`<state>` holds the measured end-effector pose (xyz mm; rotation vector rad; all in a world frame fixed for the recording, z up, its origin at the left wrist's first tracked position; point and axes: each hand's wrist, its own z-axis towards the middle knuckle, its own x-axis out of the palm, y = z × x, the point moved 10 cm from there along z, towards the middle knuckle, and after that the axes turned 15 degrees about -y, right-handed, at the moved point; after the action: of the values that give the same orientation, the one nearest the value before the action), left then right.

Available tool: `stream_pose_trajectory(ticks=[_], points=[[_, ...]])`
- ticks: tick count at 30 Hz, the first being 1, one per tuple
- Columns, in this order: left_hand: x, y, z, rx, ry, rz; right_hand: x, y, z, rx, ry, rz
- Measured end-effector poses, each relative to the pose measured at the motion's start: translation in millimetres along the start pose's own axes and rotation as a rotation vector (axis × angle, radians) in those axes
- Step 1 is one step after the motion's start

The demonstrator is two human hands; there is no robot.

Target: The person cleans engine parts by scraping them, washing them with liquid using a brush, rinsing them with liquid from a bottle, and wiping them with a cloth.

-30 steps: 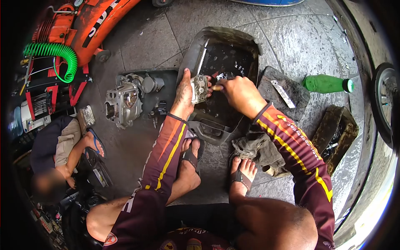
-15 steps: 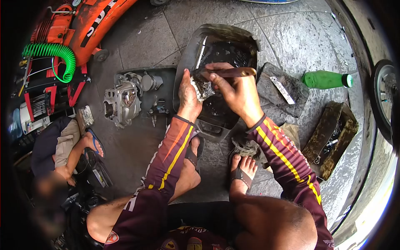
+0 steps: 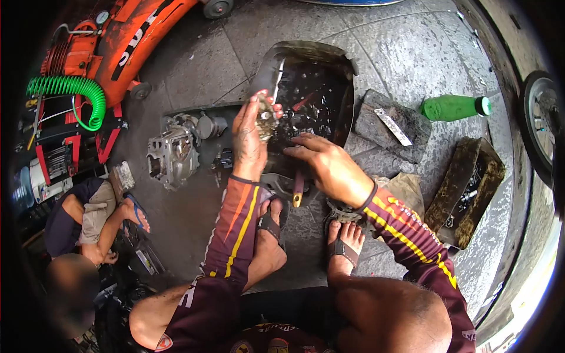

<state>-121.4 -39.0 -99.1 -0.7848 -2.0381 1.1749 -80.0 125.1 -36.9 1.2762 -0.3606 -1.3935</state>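
My left hand [image 3: 250, 141] is closed around a wet, grimy metal engine part [image 3: 266, 122], held above the left side of the dark basin [image 3: 347, 106]. Murky liquid lies in the basin, with a small reddish object in it. My right hand [image 3: 332, 167] is over the basin's near end, palm down, fingers stretched forward and apart. Just below these fingers, a brush's wooden handle [image 3: 298, 193] sticks out over the near rim toward me. The brush's other end is hidden, and the fingers do not appear wrapped around it.
Left of the basin are a metal engine casing [image 3: 173, 150] and a piston [image 3: 212, 126] on a dark tray. To the right lie a stone block [image 3: 394, 126], a green bottle [image 3: 450, 108] and a grimy box [image 3: 468, 191]. Another person [image 3: 88, 217] sits at left.
My right hand has moved down from the engine part to the basin's near end and opened off the brush, which now points toward me. My left hand has shifted slightly left with the part.
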Motion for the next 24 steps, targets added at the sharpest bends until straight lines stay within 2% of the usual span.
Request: stream_pose_trajectory(ticks=[2,4,5,6,8,10,13,16,18,20,21,23,24], points=[[-5.9,-5.8,0.9,-0.007,-0.012,0.007,-45.8,7.0,-5.8,0.167,-0.216,0.214],[-9.7,-8.5,-1.8,-0.021,-0.078,0.026,-89.9,-4.7,-37.6,0.350,-0.387,0.157],[-11.3,-8.5,-0.2,0.007,-0.075,0.045,-108.4,-16.4,-65.3,0.486,-0.570,0.177],[-11.5,-10.1,-0.3,0.047,-0.075,0.122,-124.1,-20.4,-89.4,0.562,-0.651,0.094],[-10.2,-11.9,2.2,0.161,-0.103,0.302,-136.6,-37.2,-138.4,0.682,-0.678,-0.031],[-8.0,-8.3,4.5,0.236,-0.084,0.360,-139.8,-48.2,-170.4,0.737,-0.565,-0.177],[3.2,-8.2,0.1,0.264,-0.025,0.487,-146.4,-46.2,-171.7,0.712,-0.588,-0.174],[23.3,2.6,-0.8,0.123,0.120,0.470,-135.6,-43.9,-142.5,0.557,-0.520,-0.211],[30.1,11.4,-14.3,-0.103,0.141,0.364,-110.7,-54.5,-123.9,0.454,-0.367,-0.219],[33.5,14.1,-13.5,-0.181,0.191,0.220,-103.1,-56.7,-124.7,0.399,-0.331,-0.274],[35.4,14.8,-12.6,-0.217,0.234,0.157,-98.0,-65.6,-132.8,0.533,-0.249,-0.234],[30.2,15.2,-9.8,-0.264,0.182,0.111,-88.0,-75.1,-154.0,0.753,-0.014,-0.213],[30.1,17.3,-9.0,-0.296,0.180,0.080,-91.5,-75.4,-161.8,0.752,-0.043,-0.222]])
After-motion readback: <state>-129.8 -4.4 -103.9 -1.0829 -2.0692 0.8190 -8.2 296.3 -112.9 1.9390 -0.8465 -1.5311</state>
